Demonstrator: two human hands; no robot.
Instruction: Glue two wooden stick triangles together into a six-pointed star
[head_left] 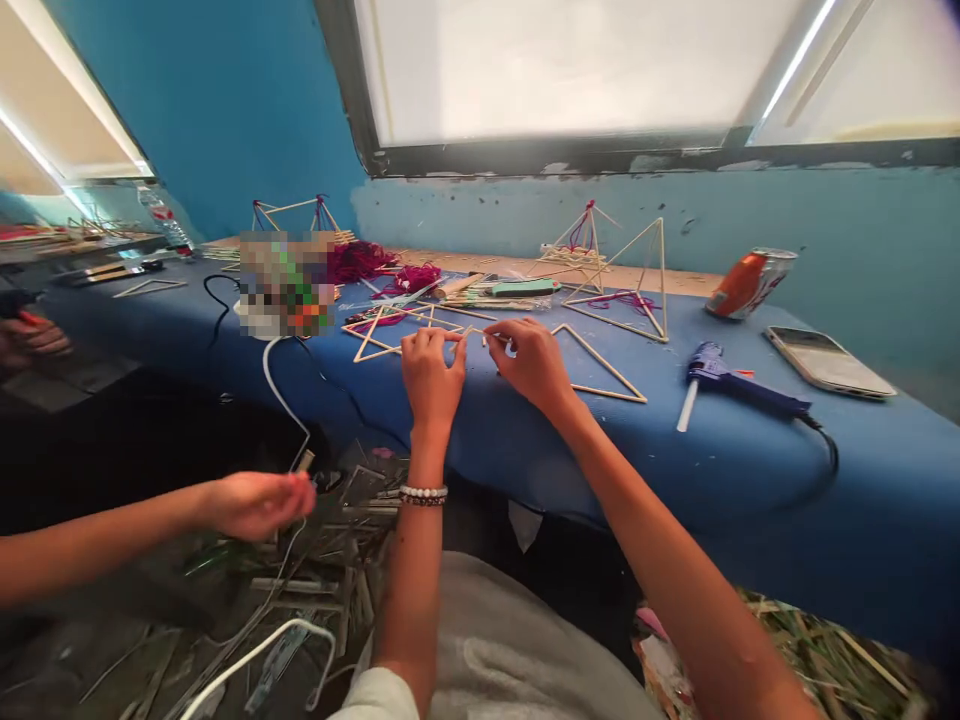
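Observation:
My left hand (433,378) is closed in a pinch on a thin wooden stick (471,331) at the front part of the blue table. Facing it, my right hand (529,362) pinches the same small spot, its thumb and forefinger closed round a stick end. Fingertips hide the exact join. To the right of my right hand lies an angled stick frame (604,363). Left of my left hand is another stick frame (379,354) with triangular shapes, lying flat. Whether these frames connect to the pinched sticks, I cannot tell.
A blue glue gun (750,388), phone (831,362) and orange can (752,284) are on the right. Behind are a green cutter (525,288), purple yarn (364,262) and a standing stick frame (663,280). Another person's hand (259,503) reaches in at left. Scraps litter the floor.

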